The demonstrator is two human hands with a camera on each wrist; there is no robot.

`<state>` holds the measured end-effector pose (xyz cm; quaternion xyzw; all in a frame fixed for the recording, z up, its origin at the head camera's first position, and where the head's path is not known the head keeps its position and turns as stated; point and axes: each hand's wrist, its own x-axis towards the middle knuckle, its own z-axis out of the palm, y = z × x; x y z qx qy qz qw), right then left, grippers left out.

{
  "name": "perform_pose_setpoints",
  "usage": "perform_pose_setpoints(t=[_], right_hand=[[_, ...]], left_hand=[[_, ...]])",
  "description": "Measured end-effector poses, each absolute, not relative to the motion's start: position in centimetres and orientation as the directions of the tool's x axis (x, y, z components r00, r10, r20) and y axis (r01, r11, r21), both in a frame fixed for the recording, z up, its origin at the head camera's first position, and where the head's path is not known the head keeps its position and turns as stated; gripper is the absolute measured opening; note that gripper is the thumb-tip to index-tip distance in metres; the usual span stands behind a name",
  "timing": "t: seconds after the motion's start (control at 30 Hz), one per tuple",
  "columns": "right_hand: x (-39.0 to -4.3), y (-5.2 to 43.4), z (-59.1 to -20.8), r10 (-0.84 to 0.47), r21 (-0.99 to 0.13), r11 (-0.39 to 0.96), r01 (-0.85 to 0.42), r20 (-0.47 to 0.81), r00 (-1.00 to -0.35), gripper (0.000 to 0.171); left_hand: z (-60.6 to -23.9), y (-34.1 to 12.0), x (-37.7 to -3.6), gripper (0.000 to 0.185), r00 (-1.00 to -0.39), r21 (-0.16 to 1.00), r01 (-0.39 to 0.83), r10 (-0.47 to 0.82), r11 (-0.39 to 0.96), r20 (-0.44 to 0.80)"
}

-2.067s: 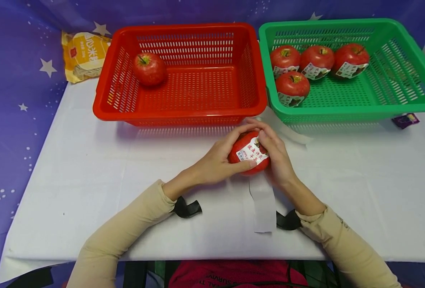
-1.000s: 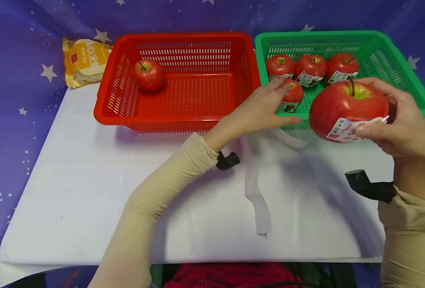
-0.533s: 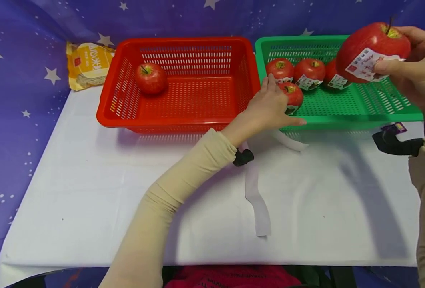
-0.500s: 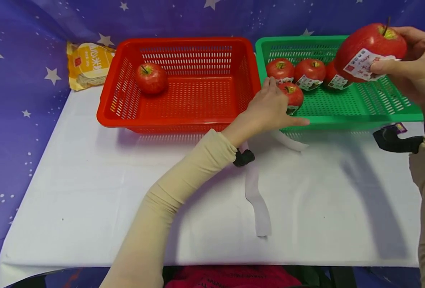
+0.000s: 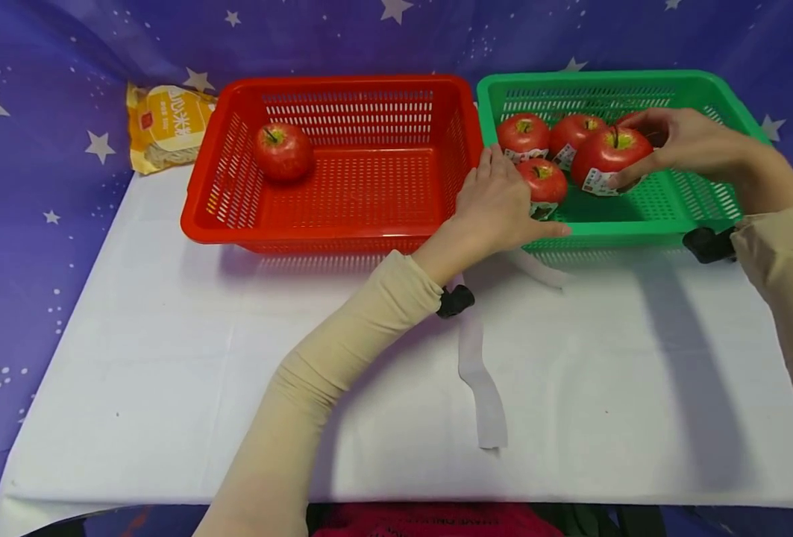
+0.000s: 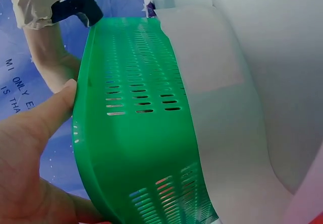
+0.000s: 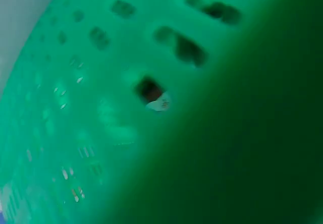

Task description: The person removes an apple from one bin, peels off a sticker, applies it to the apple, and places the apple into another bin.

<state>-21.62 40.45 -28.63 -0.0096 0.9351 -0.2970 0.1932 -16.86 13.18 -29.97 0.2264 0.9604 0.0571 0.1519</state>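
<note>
My right hand (image 5: pixel 694 149) holds a red apple (image 5: pixel 607 153) with a white label low inside the green basket (image 5: pixel 691 227), thumb on its near side. Several other labelled apples (image 5: pixel 522 134) sit around it at the basket's left end. My left hand (image 5: pixel 493 205) rests at the basket's near left corner, fingers stretched over the rim and thumb out along the front. The left wrist view shows that thumb (image 6: pixel 58 103) against the green rim. In the right wrist view the blurred, slotted basket wall (image 7: pixel 116 118) fills the frame, and neither hand nor apple is plain there.
To the left stands a red basket (image 5: pixel 329 240) with a single unlabelled apple (image 5: pixel 284 151) in it. A yellow food packet (image 5: pixel 168 127) lies beyond its left side. White paper strips (image 5: pixel 486 406) lie on the white tablecloth (image 5: pixel 188 388).
Both hands held the labelled apple above the table; the right hand has since carried it right, raised it and lowered it into the green basket. The left hand let go and moved to that basket's corner.
</note>
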Motion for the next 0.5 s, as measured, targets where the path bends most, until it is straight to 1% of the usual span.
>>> perform_pose_setpoints(t=[0.1,0.27,0.37,0.5], right_hand=[[-21.8,39.9,-29.1,-0.161,-0.522,0.851,0.062,-0.371,-0.915,0.085],[-21.5,39.2,-29.9,-0.186,-0.466,0.885,-0.004,-0.346,-0.92,0.097],[-21.2,39.1,-30.4,-0.208,-0.459,0.888,-0.019,-0.365,-0.907,0.097],[-21.1,39.1,-31.0,-0.237,-0.471,0.882,-0.02,-0.406,-0.883,0.093]], left_hand=[[-29.9,13.2,-16.8,0.119,-0.856,0.16,0.414,0.443,0.896,-0.267],[-29.8,13.1,-16.8,0.118,-0.853,0.155,0.42,0.447,0.894,-0.269],[-29.8,13.1,-16.8,0.117,-0.852,0.139,0.434,0.455,0.89,-0.258],[-29.8,13.2,-16.8,0.117,-0.85,0.115,0.45,0.465,0.885,-0.248]])
